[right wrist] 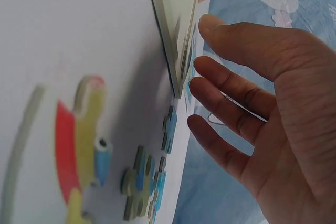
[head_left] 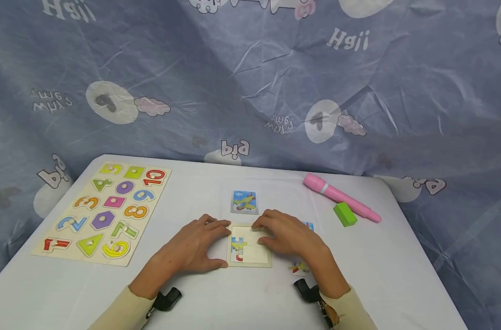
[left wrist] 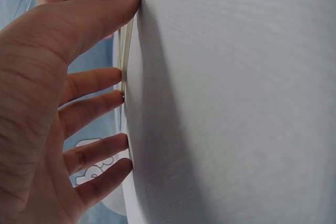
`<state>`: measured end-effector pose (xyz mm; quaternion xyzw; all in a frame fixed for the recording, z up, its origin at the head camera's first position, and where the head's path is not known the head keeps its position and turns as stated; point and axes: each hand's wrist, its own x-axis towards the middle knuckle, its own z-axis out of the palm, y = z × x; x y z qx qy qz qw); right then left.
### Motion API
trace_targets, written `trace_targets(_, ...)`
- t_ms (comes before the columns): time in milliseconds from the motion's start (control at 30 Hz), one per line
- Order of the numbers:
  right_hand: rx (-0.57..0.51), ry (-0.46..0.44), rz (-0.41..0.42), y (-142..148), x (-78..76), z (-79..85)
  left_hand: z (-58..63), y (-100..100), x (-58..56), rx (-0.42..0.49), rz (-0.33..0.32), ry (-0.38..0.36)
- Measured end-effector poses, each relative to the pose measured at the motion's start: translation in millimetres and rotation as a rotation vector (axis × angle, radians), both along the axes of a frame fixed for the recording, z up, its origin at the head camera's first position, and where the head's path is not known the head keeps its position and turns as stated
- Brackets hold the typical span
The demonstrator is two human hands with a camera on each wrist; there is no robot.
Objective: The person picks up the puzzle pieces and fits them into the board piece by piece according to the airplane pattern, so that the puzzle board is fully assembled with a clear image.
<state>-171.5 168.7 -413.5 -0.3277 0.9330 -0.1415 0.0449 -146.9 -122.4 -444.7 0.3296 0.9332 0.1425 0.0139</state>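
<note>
A small wooden puzzle tray point(head_left: 256, 254) lies at the middle of the table, with airplane jigsaw pieces point(head_left: 236, 246) fitted along its left side. My left hand point(head_left: 194, 245) steadies the tray's left edge, thumb at the near corner and fingers spread straight. Over the tray's right side is my right hand point(head_left: 289, 236), its fingers loosely bent and nothing visible between thumb and fingers in the right wrist view. A loose red-and-yellow piece point(right wrist: 79, 145) lies near the right wrist. More loose blue pieces point(right wrist: 142, 182) lie beside the tray, partly hidden by the right hand in the head view.
Behind the tray lies an airplane picture card point(head_left: 244, 202). On the left is a number-and-shape board point(head_left: 120, 188). A pink stick-shaped object point(head_left: 343, 197) and a green block point(head_left: 345, 214) lie at the back right. A patterned cloth point(head_left: 234, 91) hangs behind the table.
</note>
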Motion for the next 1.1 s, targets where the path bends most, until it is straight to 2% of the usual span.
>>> trace_targets(200,-0.010,-0.011,-0.028,7.2,-1.4,1.0,0.0,0.6,0.4,0.006,0.005,-0.012)
trace_targets(467,0.007,-0.038,-0.114,19.5,-6.5,1.6,-0.5,0.9,0.8,0.010,0.002,-0.010)
trace_targets(1100,0.002,-0.066,-0.170,37.3,-12.5,-4.9,-0.4,0.9,0.9,0.007,0.011,-0.020)
